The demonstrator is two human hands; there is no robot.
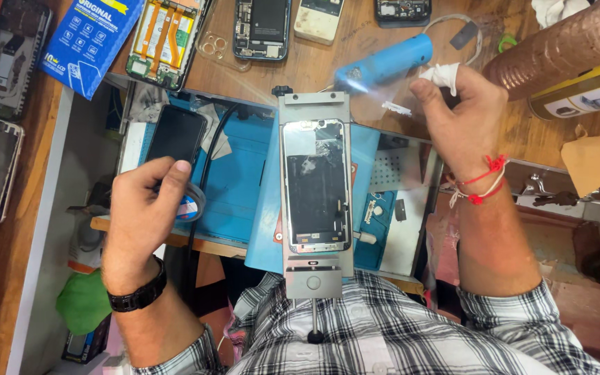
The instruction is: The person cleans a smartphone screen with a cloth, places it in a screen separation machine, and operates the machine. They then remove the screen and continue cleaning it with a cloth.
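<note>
1. At the left of the bench, the left hand pinches a roll of tape.
2. Centre: a phone lies clamped in a grey holder.
3. Rightward, the right hand pinches a clear film and a white cloth; laying the film likely calls for careful alignment.

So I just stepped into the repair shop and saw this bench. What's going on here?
A person in a checked shirt sits at a blue work mat. A phone screen is clamped in a grey metal holder in front of them. Their left hand holds a roll of tape, and their right hand pinches a clear film with a bit of white cloth raised above the bench. Opened phones lie around.
</note>
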